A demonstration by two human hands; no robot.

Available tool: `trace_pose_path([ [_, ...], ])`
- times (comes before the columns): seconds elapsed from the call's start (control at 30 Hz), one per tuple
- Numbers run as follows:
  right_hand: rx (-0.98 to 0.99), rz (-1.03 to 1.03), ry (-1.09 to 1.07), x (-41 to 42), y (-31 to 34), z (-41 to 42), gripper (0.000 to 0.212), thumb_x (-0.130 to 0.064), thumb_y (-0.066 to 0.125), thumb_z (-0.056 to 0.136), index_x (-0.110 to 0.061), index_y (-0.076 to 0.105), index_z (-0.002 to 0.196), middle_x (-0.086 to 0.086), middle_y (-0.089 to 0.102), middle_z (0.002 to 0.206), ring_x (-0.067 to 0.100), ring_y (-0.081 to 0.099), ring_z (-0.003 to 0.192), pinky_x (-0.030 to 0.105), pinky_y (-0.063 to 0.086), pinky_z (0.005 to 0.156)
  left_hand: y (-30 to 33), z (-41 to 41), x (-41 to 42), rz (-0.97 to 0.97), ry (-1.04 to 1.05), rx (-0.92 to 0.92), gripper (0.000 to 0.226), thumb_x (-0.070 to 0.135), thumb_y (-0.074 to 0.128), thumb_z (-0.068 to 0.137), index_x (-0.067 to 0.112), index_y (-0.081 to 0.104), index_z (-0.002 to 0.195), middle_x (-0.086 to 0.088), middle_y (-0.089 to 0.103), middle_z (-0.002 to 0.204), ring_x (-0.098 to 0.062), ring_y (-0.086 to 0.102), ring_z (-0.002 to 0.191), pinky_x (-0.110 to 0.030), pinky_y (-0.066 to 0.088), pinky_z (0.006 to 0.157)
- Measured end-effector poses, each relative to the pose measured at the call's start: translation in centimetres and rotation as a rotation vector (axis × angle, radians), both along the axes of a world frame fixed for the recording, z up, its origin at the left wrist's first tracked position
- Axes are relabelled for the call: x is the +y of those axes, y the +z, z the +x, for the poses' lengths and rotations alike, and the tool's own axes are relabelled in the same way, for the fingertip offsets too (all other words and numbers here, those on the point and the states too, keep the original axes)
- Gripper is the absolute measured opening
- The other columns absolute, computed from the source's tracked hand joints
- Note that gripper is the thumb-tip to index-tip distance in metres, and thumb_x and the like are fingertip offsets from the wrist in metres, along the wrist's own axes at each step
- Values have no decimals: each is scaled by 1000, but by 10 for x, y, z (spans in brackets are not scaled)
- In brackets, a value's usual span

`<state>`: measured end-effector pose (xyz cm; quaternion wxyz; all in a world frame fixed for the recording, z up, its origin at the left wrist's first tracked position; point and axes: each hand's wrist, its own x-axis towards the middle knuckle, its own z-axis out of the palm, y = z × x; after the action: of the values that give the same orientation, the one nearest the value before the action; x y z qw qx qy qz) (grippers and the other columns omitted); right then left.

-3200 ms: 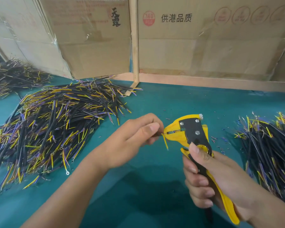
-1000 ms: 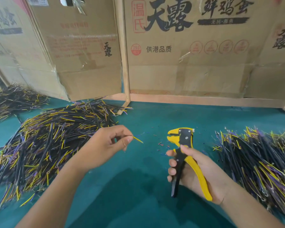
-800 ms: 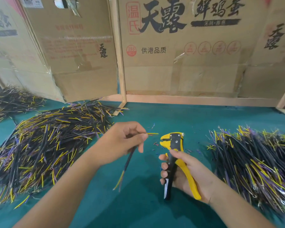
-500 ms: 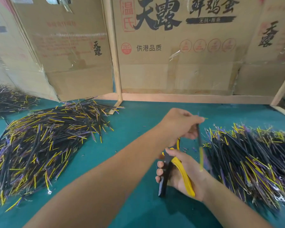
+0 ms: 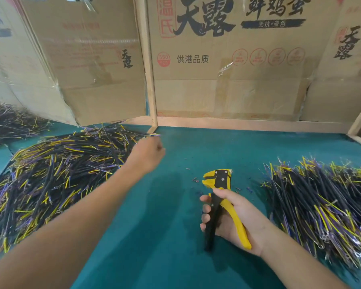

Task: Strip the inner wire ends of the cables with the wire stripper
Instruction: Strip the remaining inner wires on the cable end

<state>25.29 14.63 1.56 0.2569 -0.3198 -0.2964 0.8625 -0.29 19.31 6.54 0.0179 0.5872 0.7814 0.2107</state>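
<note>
Left hand (image 5: 147, 154) curled at far edge of left pile (image 5: 50, 174); cannot tell what it holds. Right hand (image 5: 232, 220) gripping stripper (image 5: 219, 197) handles above surface (image 5: 165, 205); right pile (image 5: 321, 201) beside.

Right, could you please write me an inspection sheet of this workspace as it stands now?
Surface: teal table top, insulation scraps near the stripper head.
Job's things: wire stripper; big cable pile left, another pile right.
Clutter: a further pile far left.
Hands: right hand grips the stripper handles; left hand curled at the left pile's edge, contents unclear.
Cables: black, with yellow and purple inner wires.
Surroundings: cardboard boxes, wooden frame.
</note>
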Motion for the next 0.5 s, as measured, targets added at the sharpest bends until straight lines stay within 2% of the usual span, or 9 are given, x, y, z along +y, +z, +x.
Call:
trace_pose_path([
  [0.1,-5,10,16,0,-1,1,39,-32,66,82,-1,62,105,12,52,77,27,51,64,42,53,67,-14,-66,-14,-218,136,325,28,14,53,92,4,56,118,-19,57,122,-38,52,116,-44,46,92],
  [0.17,2,16,25,1,-2,2,39,-32,67,83,-1,62,106,13,52,78,28,52,65,43,54,67,-17,-96,-23,-303,124,453,33,18,58,89,7,53,120,-15,52,123,-37,49,120,-45,45,94],
  [0.27,7,14,26,1,-3,3,40,-32,67,83,0,63,107,13,52,78,28,52,64,44,54,66,-18,-119,-30,-375,42,482,29,20,62,88,9,53,114,-13,61,113,-34,58,110,-40,50,85],
  [0.4,4,13,25,1,-2,3,39,-32,66,85,1,63,107,14,52,79,28,52,65,45,54,68,-15,-121,-31,-361,23,568,15,17,58,91,13,52,104,-9,65,105,-32,63,98,-36,49,71],
  [0.5,5,11,26,1,-3,3,38,-31,66,86,1,63,107,14,52,79,28,52,65,45,54,69,-14,-120,-30,-327,36,616,4,14,54,93,15,54,97,-6,65,102,-29,63,95,-35,47,69],
])
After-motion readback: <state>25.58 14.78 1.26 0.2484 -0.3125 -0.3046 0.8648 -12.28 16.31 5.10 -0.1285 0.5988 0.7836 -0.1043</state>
